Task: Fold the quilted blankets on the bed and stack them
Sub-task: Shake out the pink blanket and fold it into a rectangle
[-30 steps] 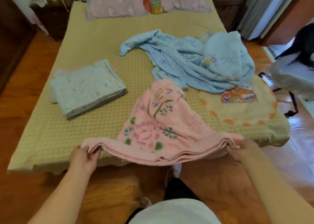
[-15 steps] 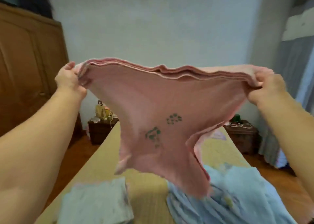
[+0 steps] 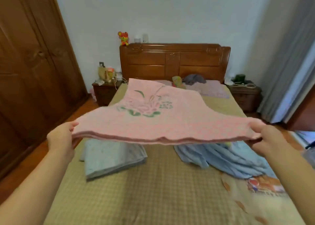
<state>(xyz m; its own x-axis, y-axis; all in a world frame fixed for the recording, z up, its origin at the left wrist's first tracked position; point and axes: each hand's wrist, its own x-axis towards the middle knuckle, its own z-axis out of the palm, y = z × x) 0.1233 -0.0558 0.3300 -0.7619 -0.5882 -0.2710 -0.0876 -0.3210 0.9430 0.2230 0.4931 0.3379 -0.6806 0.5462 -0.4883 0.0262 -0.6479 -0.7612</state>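
Note:
A pink quilted blanket with a green flower print floats flat in the air above the bed, folded in several layers. My left hand grips its near left corner and my right hand grips its near right corner. Under it on the left lies a folded pale blue blanket. A crumpled light blue blanket lies unfolded on the right of the bed.
Pillows and a grey cloth lie by the wooden headboard. Nightstands stand at both sides of the bed. A brown wardrobe fills the left wall, and a curtain hangs at the right.
The pink blanket was lifted off the bed's near edge, swung up in front of me, and now comes down spread flat over the bed. Both hands keep their grip on its corners.

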